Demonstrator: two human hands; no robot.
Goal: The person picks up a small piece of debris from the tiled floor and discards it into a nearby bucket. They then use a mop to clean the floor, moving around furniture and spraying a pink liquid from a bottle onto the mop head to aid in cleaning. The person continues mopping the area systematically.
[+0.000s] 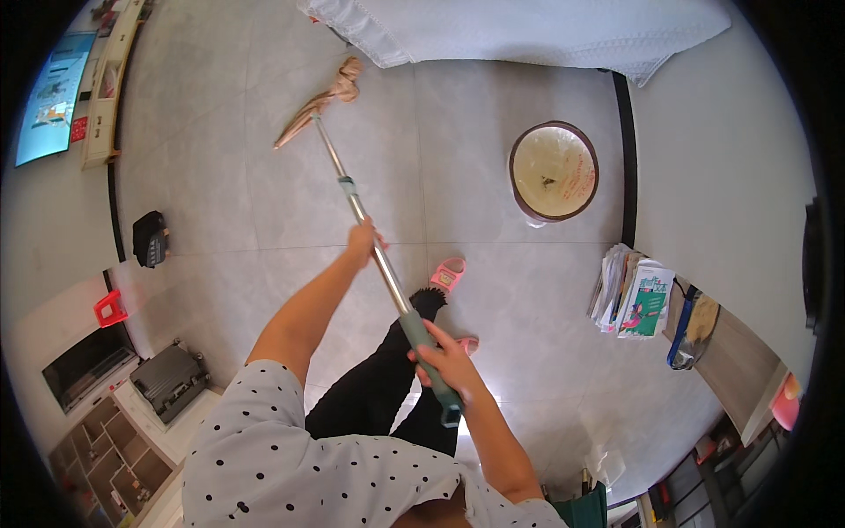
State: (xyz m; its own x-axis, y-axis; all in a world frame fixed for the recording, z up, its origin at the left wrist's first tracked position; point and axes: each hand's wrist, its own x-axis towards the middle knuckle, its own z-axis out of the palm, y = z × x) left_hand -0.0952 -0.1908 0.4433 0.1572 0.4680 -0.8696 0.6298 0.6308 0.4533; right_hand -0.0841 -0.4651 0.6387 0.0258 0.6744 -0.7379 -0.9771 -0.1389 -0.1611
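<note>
A mop (387, 275) with a metal pole and a grey-green grip slants across the floor in front of me. My left hand (362, 243) is wrapped round the middle of the metal pole. Lower down, my right hand (444, 363) closes on the grey-green grip near its top end. At the far end of the pole, a tan cloth (333, 95) covers the mop head and lies on the grey tile floor (343, 198). One end of the cloth is bunched up, and it hides the head beneath.
A cream-coloured bin (554, 172) with a brown rim stands right of the mop. Stacked magazines (635, 292) lie by the right wall. A white-covered piece of furniture (528, 35) borders the far side. At left are a black bag (150, 239), a red stool-like object (110, 309) and a grey case (169, 381).
</note>
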